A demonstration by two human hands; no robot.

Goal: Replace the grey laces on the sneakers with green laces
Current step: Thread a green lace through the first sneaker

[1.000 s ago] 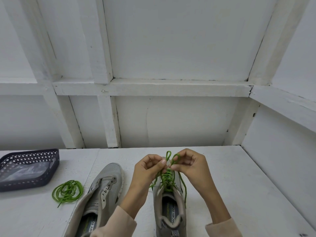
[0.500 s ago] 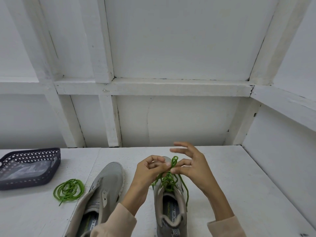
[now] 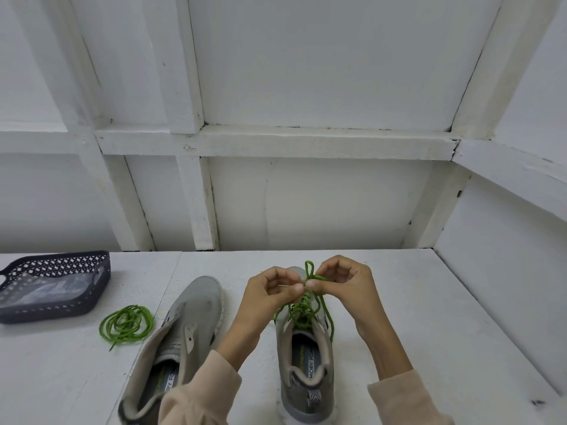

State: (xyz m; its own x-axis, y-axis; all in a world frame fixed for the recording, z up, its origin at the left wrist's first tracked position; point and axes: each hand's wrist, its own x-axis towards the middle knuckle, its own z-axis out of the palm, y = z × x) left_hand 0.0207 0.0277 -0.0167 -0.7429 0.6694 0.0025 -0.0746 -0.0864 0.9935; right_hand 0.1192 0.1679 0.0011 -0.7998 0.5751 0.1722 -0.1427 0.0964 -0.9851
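Recurled from its splay, the right hand [image 3: 345, 286] and left hand [image 3: 270, 291] both pinch the green lace [image 3: 302, 314] loops; slack could unravel them.

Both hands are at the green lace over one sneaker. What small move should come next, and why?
The left hand and the right hand both pinch the green lace above the laced sneaker, and it stands up in a loose loop between them. So, probably, draw the hands apart to tighten the knot.
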